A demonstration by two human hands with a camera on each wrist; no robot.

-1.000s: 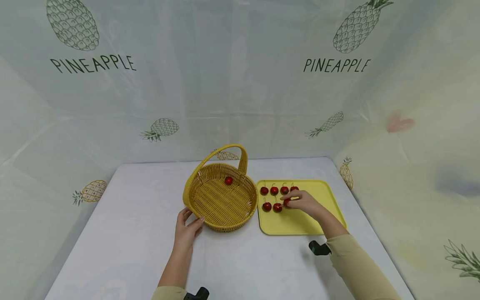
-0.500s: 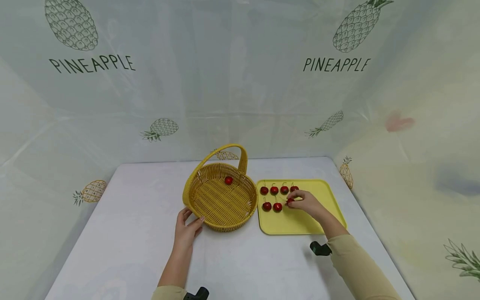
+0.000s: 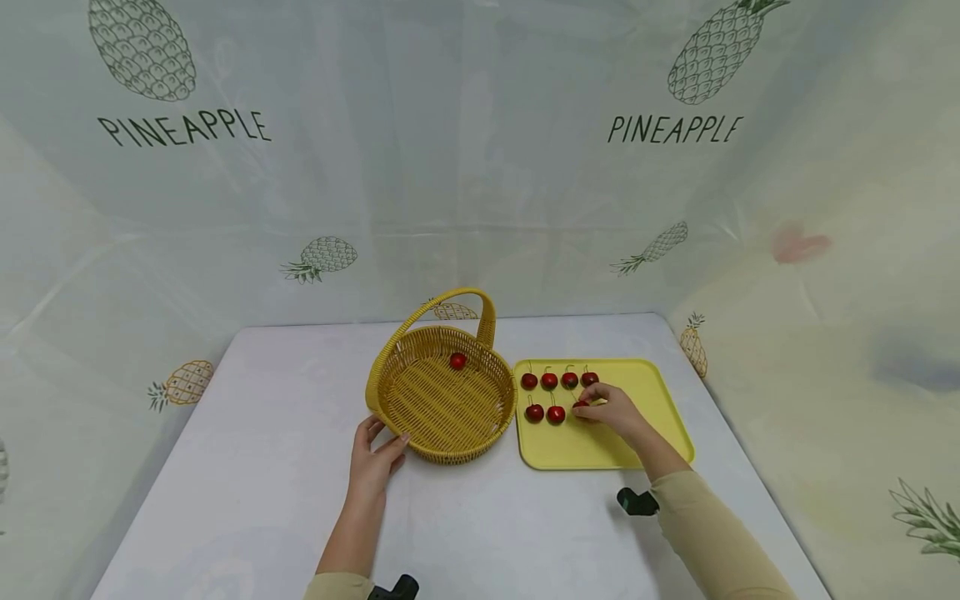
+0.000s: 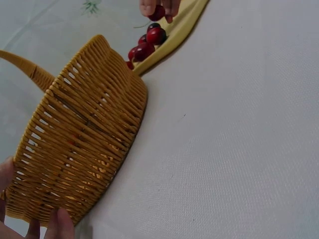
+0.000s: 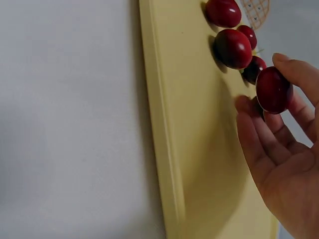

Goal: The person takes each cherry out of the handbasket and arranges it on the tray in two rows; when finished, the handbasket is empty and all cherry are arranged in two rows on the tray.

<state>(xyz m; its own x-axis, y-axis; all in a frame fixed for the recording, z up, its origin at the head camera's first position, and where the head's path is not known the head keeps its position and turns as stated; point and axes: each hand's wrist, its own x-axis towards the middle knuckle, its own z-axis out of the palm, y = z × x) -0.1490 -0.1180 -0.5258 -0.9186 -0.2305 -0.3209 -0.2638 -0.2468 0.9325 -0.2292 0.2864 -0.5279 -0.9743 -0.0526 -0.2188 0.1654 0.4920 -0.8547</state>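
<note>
A yellow wicker basket [image 3: 450, 421] with a tall handle stands mid-table, one red cherry [image 3: 457, 361] lying inside it. My left hand [image 3: 371, 465] holds the basket at its near left side, thumb and fingers at the wicker wall in the left wrist view. Over the yellow tray [image 3: 600, 452] is my right hand [image 3: 617, 410]. Between its thumb and fingers it pinches a dark red cherry [image 5: 274, 90], close to the tray. Other cherries [image 3: 549, 381] with stems stand in two rows: several at the back, two in front, left of the held one.
The tray's left edge lies right beside the basket. A white cloth covers the table [image 3: 262, 467]. A pale curtain [image 3: 480, 183] printed with pineapples hangs behind and at both sides. Black wrist mounts [image 3: 637, 502] stick out from the sleeves.
The right hand has shifted slightly right with its cherry, away from the neighbouring cherry in the front row. The left hand and basket have stayed in place.
</note>
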